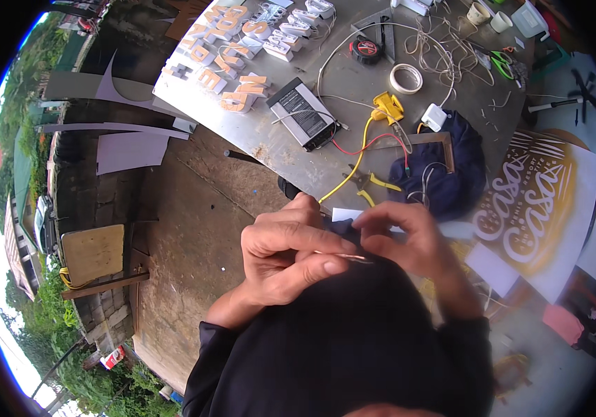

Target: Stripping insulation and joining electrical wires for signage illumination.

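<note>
My left hand (280, 247) pinches a thin coppery strip or wire (343, 256) between thumb and forefinger, in front of my dark shirt. Its far end is too fine to make out. Just to the right hovers my right hand (409, 240), fingers bent and a little apart, with nothing visible in them. Beyond both hands lie yellow-handled cutting pliers (362, 179) on the metal table (270, 149). A yellow cord runs from a yellow plug (387, 108) down toward my left hand. Dark blue cloth (461, 187) lies beyond my right hand.
A silver-and-black power supply (303, 113) with wires sits on the table, near several block letters (242, 94). Farther back are a tape measure (366, 51), a tape roll (405, 78) and tangled cable. A white adapter (434, 117) rests beside the cloth. A lettered panel (541, 208) lies at right.
</note>
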